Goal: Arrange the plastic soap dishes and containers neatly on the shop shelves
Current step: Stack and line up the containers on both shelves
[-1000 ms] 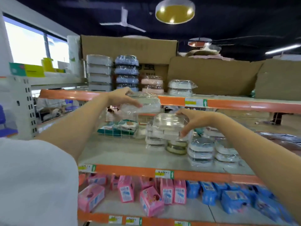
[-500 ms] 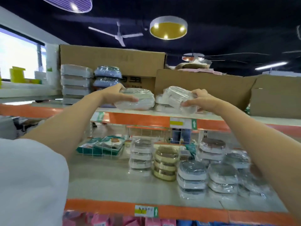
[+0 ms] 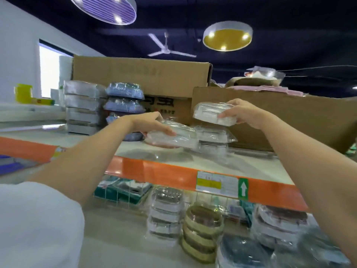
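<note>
My left hand (image 3: 152,124) grips a plastic-wrapped pale soap dish (image 3: 173,138) just above the upper shelf (image 3: 251,163), beside a short stack of white wrapped dishes (image 3: 212,138). My right hand (image 3: 241,113) holds another white wrapped soap dish (image 3: 209,113), tilted, a little above that same stack. Left of my hands stand a grey stack (image 3: 83,107) and a blue stack (image 3: 124,99) of wrapped dishes on the upper shelf.
Cardboard boxes (image 3: 141,78) line the back of the upper shelf. The orange shelf edge (image 3: 164,175) carries a price label. On the shelf below stand stacks of clear dishes (image 3: 167,211), gold ones (image 3: 202,233), dark ones (image 3: 241,252) and a green package (image 3: 123,190).
Both hands rose from the middle shelf to the upper shelf, each carrying its dish. The right hand's dish now hovers over the white stack; the left dish is lower, near the shelf surface.
</note>
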Motion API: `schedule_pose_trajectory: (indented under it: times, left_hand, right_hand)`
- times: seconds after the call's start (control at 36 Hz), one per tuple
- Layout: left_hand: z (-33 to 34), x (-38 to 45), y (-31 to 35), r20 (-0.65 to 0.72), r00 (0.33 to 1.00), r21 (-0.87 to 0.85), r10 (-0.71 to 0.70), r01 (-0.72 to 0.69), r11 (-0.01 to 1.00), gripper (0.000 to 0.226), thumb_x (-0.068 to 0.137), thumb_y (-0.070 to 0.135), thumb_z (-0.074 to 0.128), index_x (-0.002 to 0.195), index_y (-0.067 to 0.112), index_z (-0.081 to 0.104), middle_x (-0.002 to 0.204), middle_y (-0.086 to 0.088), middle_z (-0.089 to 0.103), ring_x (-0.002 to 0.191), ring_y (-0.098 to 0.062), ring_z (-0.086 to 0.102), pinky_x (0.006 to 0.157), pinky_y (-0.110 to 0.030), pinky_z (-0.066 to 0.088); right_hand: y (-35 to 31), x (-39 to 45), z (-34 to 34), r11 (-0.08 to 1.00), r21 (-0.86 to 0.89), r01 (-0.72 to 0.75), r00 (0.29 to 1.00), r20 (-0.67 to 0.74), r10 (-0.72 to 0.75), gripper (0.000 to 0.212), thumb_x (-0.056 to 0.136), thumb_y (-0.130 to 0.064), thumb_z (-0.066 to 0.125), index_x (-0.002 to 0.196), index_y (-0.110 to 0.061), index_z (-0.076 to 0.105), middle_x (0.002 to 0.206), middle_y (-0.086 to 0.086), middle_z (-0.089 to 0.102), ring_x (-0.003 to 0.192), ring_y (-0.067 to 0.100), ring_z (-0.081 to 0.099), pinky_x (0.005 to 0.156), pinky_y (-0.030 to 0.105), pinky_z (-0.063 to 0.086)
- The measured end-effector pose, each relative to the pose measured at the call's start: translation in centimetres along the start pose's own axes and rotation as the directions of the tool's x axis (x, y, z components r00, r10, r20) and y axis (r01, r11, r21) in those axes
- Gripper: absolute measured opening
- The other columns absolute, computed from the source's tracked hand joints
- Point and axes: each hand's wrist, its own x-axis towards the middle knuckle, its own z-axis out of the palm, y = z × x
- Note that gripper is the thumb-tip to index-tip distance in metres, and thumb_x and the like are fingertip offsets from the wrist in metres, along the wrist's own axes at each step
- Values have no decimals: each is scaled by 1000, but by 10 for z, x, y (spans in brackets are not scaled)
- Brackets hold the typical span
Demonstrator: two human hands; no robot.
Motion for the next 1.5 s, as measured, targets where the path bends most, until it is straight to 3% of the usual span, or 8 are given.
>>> schedule_pose_trajectory:
  times: [0.17,0.36,0.69,0.89,1.06,1.22,1.33,1.5]
  left_hand:
    - [3,10,8,69,997,-17,24,-22,1000,78,50,69,78,100,24,39,102,3,38,90,-12,38,68,-21,40]
    - [6,16,7,52,998,14,19,-20,1000,88,58,63,72,126,14,43,116,2,43,100,-13,43,83,-31,47]
    - [21,9,26,121,989,-17,85,-84,996,72,51,65,69,100,22,38,91,9,37,78,-7,38,66,-21,42]
    - [47,3,49,120,981,-31,152,-149,988,82,59,60,69,120,10,43,115,-2,45,95,-13,44,74,-28,45]
    - [72,6,82,110,977,-1,182,-183,983,79,72,57,69,128,8,42,128,-5,47,106,-15,50,86,-31,47]
    - [109,19,135,97,973,-7,210,-210,978,61,72,59,69,98,9,45,90,1,45,71,-9,43,57,-20,40]
    - [136,32,171,83,970,-8,230,-231,973,59,76,57,69,102,11,43,92,-3,45,77,-13,48,53,-19,48]
    - [170,49,191,41,974,-42,224,-222,974,78,69,62,73,120,11,43,98,3,48,83,-11,52,63,-26,52]
  right_hand:
    - [12,21,5,991,133,-34,997,71,24,76,79,-24,75,140,-11,31,126,7,44,114,24,50,97,39,46]
    - [30,29,12,990,134,-38,997,74,28,62,90,-19,64,145,-15,35,144,7,39,122,23,42,99,37,39]
    - [45,-3,-2,996,79,-39,998,-53,43,63,93,-34,59,146,-14,33,152,7,31,137,24,33,107,40,34]
    - [77,-40,-27,988,4,-153,986,-72,153,58,94,-37,58,144,-15,38,150,6,35,136,24,36,102,40,41]
    - [96,-67,-52,986,5,-166,985,48,166,70,90,-59,48,140,-11,43,137,3,51,122,19,50,93,35,47]
    - [111,-85,-82,985,14,-174,939,302,162,91,69,-65,53,141,-11,42,136,-2,51,124,14,50,103,34,45]
    - [118,-87,-96,985,27,-169,897,418,142,100,57,-69,72,137,-17,42,133,-3,48,120,13,49,98,32,47]
    - [135,-84,-106,976,-203,-73,919,367,145,96,81,-38,69,154,-17,11,158,0,17,132,14,32,92,21,40]
